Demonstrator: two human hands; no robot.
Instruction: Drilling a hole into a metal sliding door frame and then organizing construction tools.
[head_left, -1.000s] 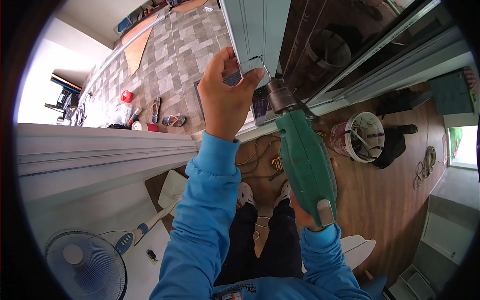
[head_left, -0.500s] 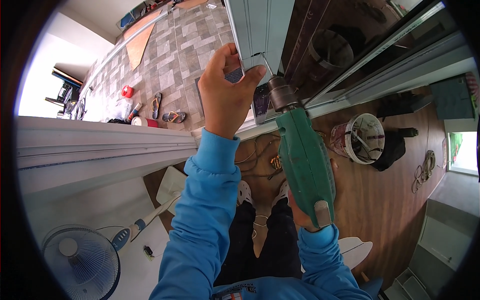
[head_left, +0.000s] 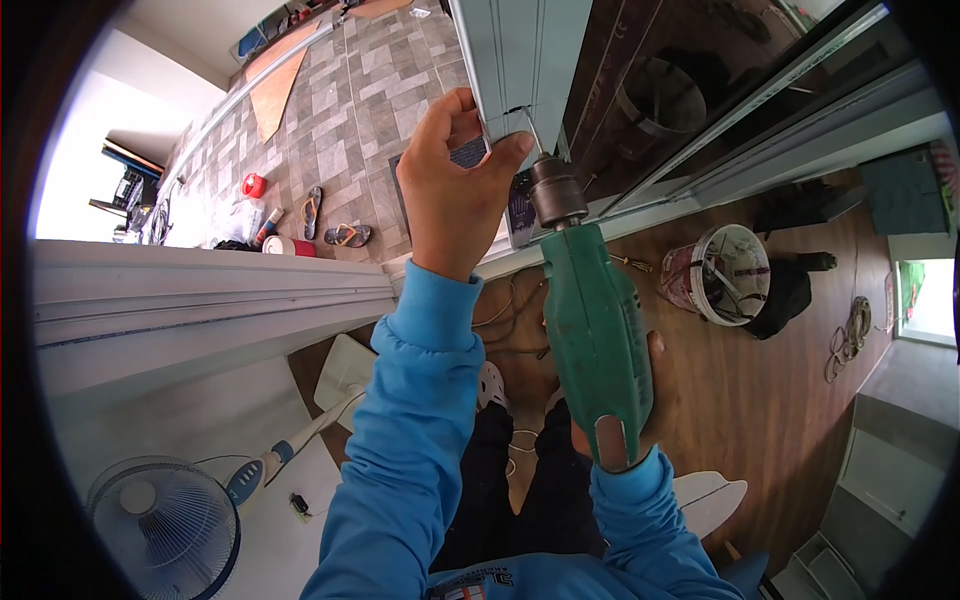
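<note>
My right hand (head_left: 655,390) is wrapped round a green power drill (head_left: 592,335), mostly hidden beneath its body. A thin drill bit (head_left: 533,130) runs from the metal chuck (head_left: 558,188) to the light grey door frame (head_left: 510,55). Its tip is close to a dark mark (head_left: 517,109) on the frame; whether it has entered the metal I cannot tell. My left hand (head_left: 450,190) grips the frame's edge, thumb on the face and fingers curled round the side, with the thumb right beside the bit.
A dark glass panel (head_left: 650,100) adjoins the frame. On the wooden floor stand a bucket with tools (head_left: 680,275), a screwdriver (head_left: 632,263) and coiled rope (head_left: 850,340). A fan (head_left: 160,530) is at lower left; sandals (head_left: 347,236) lie on the tiles.
The drill's rear end has swung left with my right hand, so the drill lines up more nearly with the bit. My left hand has stayed on the frame. The screwdriver is now more exposed.
</note>
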